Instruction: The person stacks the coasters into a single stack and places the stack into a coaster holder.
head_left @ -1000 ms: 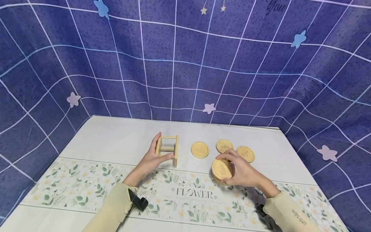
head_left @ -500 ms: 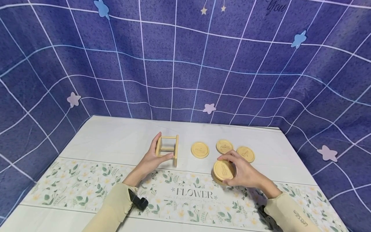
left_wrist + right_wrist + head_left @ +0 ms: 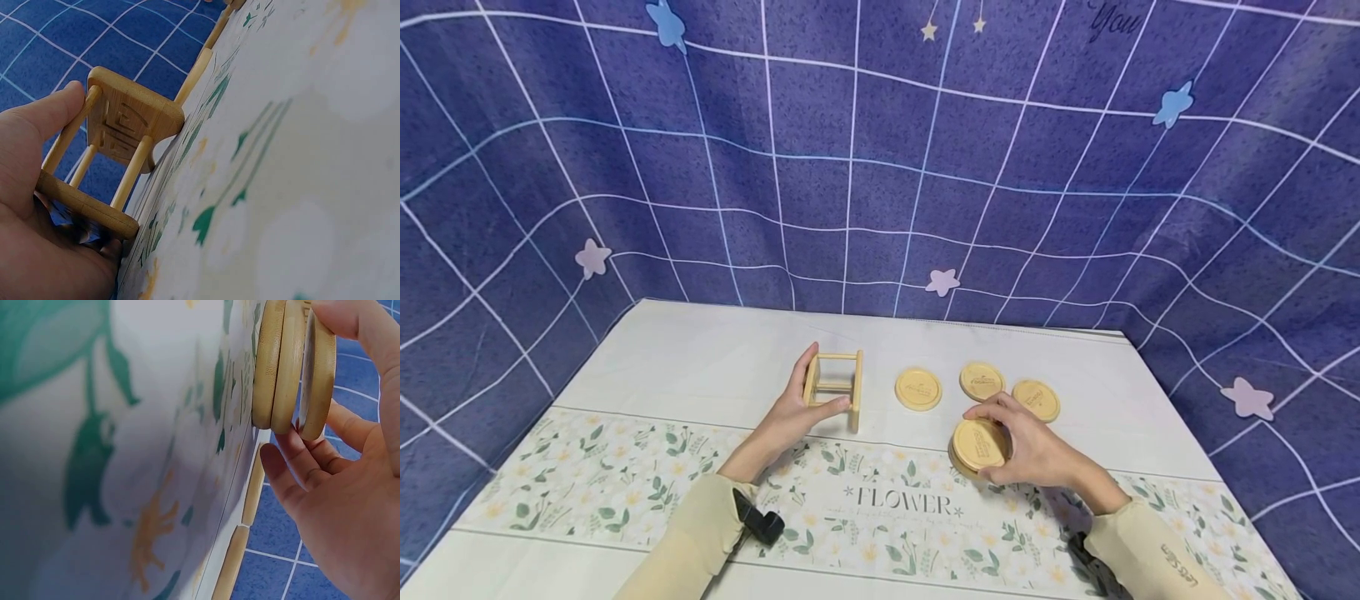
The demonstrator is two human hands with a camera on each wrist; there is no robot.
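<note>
My left hand point(image 3: 790, 417) holds a small light-wood coaster rack point(image 3: 858, 392) by its sides, thumb on the near edge. In the left wrist view the rack's end panel point(image 3: 128, 119) shows carved lettering, with round rods joining it to the other panel. My right hand point(image 3: 1030, 446) pinches a round wooden coaster point(image 3: 981, 443) with lettering on top. The right wrist view shows this held coaster point(image 3: 322, 381) tilted and slightly apart from two stacked coasters point(image 3: 269, 369) beneath it. Some right fingertips are near the stack's edge; whether they touch it I cannot tell.
Farther back lie three separate round coasters: one left point(image 3: 918, 389), one in the middle point(image 3: 982, 380), one right point(image 3: 1037, 400), close to my right hand. A white tablecloth point(image 3: 700, 358) with a floral band covers the table. A blue gridded curtain point(image 3: 880, 192) hangs behind.
The coaster in my right hand has shifted slightly to the right, with its lettering turned a little. My left hand and the rack have stayed still.
</note>
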